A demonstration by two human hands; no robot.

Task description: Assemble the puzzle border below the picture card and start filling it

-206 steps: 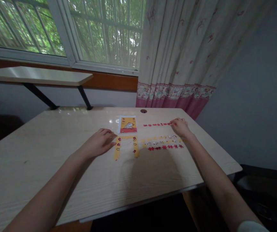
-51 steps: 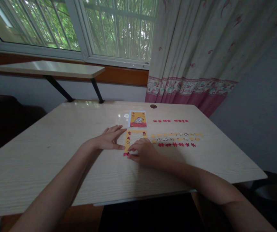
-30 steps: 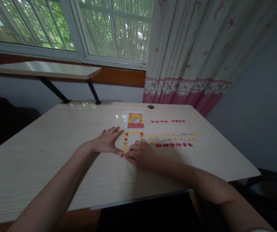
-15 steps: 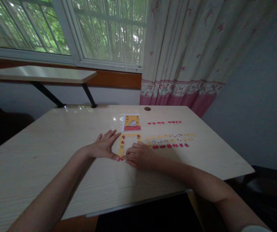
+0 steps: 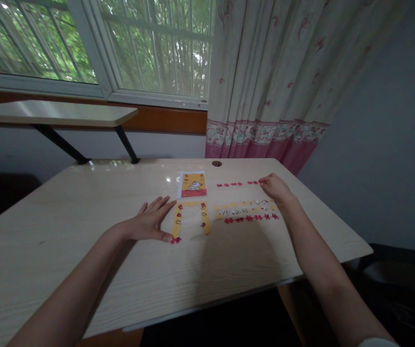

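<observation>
A partly joined jigsaw puzzle [image 5: 176, 226] lies on the table as a yellow frame with small dark-red motifs, its middle bare tabletop. My left hand [image 5: 148, 222] lies along its left side with fingers spread. The thumb touches near the red puzzle piece [image 5: 176, 240] at the lower left corner. Out to the right, my right hand [image 5: 277, 188] pinches at the right end of the far row of red puzzle pieces [image 5: 233, 183]. A piece there is mostly covered by the fingertips. Just above the frame lies a picture card [image 5: 194, 185] showing a white animal on yellow and red.
Rows of loose yellow and white pieces [image 5: 243, 211] and a row of red pieces [image 5: 252, 218] lie right of the frame. A raised shelf [image 5: 55, 112] stands at the back left. Behind the table [image 5: 84, 202] hang curtains [image 5: 265, 96] beside a window.
My right hand has left the frame's lower left corner and moved right and away to the far red row. The left hand stays by the frame. The view has shifted slightly.
</observation>
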